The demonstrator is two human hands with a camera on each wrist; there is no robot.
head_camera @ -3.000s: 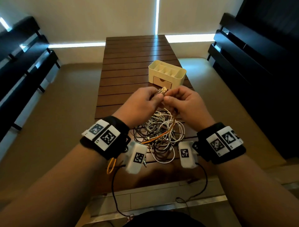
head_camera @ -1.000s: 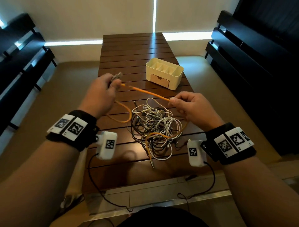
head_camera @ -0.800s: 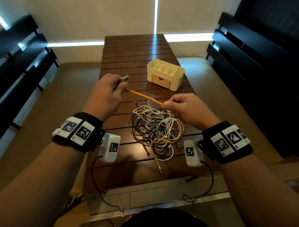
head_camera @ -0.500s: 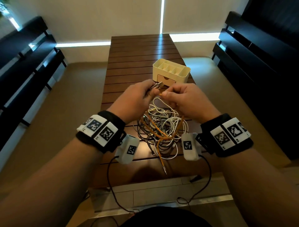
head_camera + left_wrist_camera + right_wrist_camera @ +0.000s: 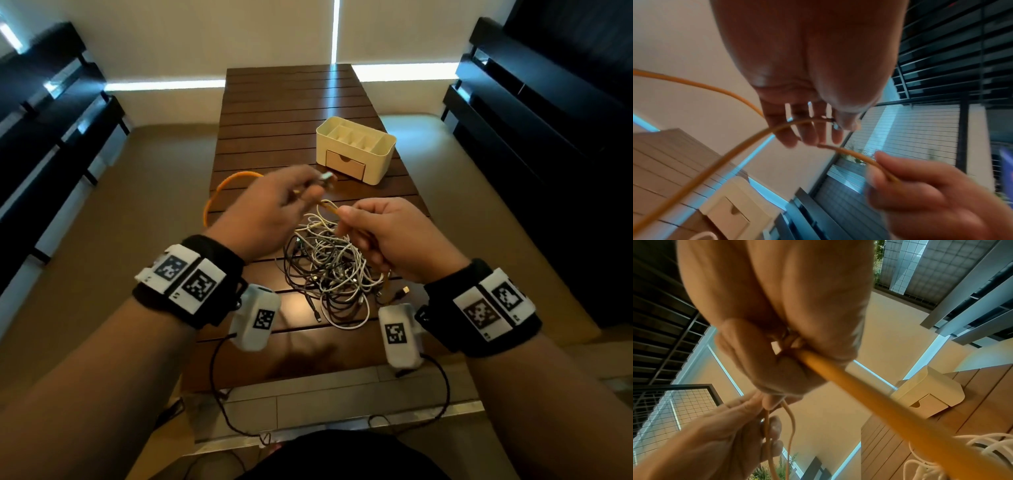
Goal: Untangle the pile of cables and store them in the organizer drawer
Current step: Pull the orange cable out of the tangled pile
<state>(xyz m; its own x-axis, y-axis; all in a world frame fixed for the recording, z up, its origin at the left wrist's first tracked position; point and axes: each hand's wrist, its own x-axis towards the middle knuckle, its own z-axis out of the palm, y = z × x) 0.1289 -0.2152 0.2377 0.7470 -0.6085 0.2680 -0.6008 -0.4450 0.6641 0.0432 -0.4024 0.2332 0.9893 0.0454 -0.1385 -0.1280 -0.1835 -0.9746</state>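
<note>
Both hands hold an orange cable above a tangled pile of white and dark cables on the slatted wooden table. My left hand pinches the cable's metal plug end, and a loop of it arcs out to the left. My right hand pinches the same cable a little further along, just right of the left hand. The cable runs through my right fist and down to the pile. The cream organizer stands behind the hands with its drawer closed.
Dark slatted benches or shelves line both sides of the room. The table's far half lies beyond the organizer. A loose dark plug lies at the pile's right edge. Wrist camera leads hang off the table's near edge.
The hands went apart along the orange cable, came together, and have parted slightly again. An orange loop now stands out to the left, and the orange tail at the pile's front is gone.
</note>
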